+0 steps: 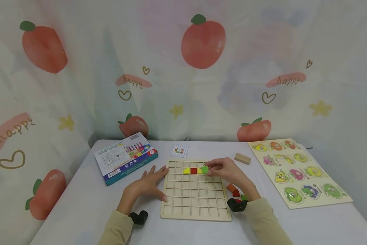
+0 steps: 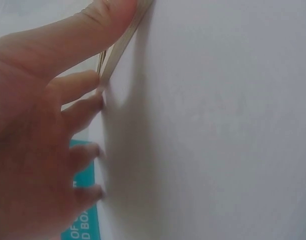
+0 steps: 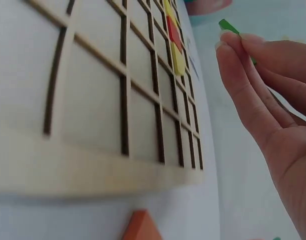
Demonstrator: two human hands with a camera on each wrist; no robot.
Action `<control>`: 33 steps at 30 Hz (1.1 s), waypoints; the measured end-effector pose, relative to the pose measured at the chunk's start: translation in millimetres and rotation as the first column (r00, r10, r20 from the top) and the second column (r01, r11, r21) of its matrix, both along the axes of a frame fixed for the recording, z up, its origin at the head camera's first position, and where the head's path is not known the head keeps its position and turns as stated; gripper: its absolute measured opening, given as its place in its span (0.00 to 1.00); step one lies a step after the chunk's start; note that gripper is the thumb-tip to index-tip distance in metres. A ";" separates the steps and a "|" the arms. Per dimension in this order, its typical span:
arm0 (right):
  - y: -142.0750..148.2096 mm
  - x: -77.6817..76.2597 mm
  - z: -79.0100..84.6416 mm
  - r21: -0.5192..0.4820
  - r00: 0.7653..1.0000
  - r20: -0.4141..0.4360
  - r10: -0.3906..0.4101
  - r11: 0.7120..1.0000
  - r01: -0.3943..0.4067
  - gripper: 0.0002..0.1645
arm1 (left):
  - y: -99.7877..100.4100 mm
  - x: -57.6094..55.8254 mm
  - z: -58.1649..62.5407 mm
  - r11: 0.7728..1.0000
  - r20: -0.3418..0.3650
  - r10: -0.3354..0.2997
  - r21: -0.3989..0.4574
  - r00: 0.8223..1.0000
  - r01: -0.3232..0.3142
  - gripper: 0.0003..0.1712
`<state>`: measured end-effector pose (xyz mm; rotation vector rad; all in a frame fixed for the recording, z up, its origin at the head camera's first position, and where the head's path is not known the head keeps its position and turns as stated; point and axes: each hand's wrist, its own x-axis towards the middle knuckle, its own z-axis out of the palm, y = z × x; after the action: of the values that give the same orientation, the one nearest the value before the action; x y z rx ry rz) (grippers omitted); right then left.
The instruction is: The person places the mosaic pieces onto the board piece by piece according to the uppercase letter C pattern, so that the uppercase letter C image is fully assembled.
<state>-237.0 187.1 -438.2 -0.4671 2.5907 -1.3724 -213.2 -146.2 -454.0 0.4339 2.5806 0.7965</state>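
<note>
A wooden grid board [image 1: 186, 193] lies on the table between the two hands. In its second row from the top sit a yellow block [image 1: 187, 170], a red square block [image 1: 193, 170] and another yellow block [image 3: 177, 59]. My right hand [image 1: 224, 169] pinches a green block [image 1: 204, 169] between thumb and fingers, held above the board in the right wrist view. My left hand [image 1: 148, 183] has its fingers spread, with thumb and fingertips touching the board's left edge.
Beside the board's right edge lie several loose blocks, an orange one [image 1: 231, 187] among them. A pattern card [image 1: 179, 150] and a wooden block [image 1: 242, 158] lie behind. At left is a box [image 1: 126, 157]; at right, a fruit puzzle board [image 1: 297, 173].
</note>
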 end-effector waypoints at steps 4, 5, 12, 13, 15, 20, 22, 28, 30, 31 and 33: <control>-13.0 -2.2 2.4 0.047 1.000 -0.026 0.004 0.999 -0.003 0.20 | -0.9 0.4 -0.3 1.000 -0.001 0.002 0.000 1.000 -0.002 0.62; -15.6 -2.5 2.9 0.056 1.000 -0.027 0.004 0.998 -0.003 0.19 | -0.9 0.2 -0.6 1.000 -0.002 0.002 0.000 1.000 -0.002 0.62; -28.9 -4.4 2.9 0.101 0.998 -0.022 0.050 0.994 -0.048 0.16 | 0.0 -0.5 -1.9 1.000 -0.001 -0.002 -0.003 1.000 0.002 0.63; -30.5 -4.8 2.4 0.103 0.998 -0.016 0.057 0.993 -0.055 0.16 | 0.0 -0.7 -1.9 1.000 -0.001 -0.004 -0.004 1.000 0.004 0.63; -33.6 -6.0 1.4 0.110 0.997 -0.014 0.076 0.991 -0.074 0.16 | -0.1 -1.2 -2.9 1.000 -0.003 -0.008 -0.007 1.000 0.008 0.63; -42.8 -9.6 0.1 0.111 0.992 -0.010 0.128 0.986 -0.126 0.15 | -1.1 -1.9 -2.1 1.000 -0.004 -0.011 -0.008 1.000 0.011 0.63; -47.1 -10.7 -0.4 0.116 0.991 -0.007 0.136 0.984 -0.134 0.16 | -1.5 -1.9 -0.7 1.000 -0.002 -0.012 -0.007 1.000 0.012 0.63; -57.9 -11.9 -1.0 0.150 0.993 0.017 0.119 0.981 -0.120 0.16 | -2.2 -1.5 1.3 1.000 0.003 -0.026 -0.012 1.000 0.026 0.62; -61.3 -12.2 -1.1 0.168 0.992 0.015 0.124 0.978 -0.125 0.15 | -2.1 -0.9 2.3 1.000 0.005 -0.026 -0.014 1.000 0.026 0.62; -63.0 -12.3 -1.1 0.180 0.992 0.013 0.127 0.975 -0.127 0.15 | -1.9 -0.7 2.3 1.000 0.005 -0.021 -0.009 1.000 0.021 0.62; -66.0 -12.6 -1.6 0.204 0.991 0.010 0.132 0.970 -0.132 0.14 | -1.9 -0.2 2.3 1.000 0.006 -0.018 -0.005 1.000 0.018 0.62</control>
<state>-249.6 121.1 -439.8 -0.5960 2.6132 -1.0507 -213.4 -148.1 -451.7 0.4526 2.5693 0.7831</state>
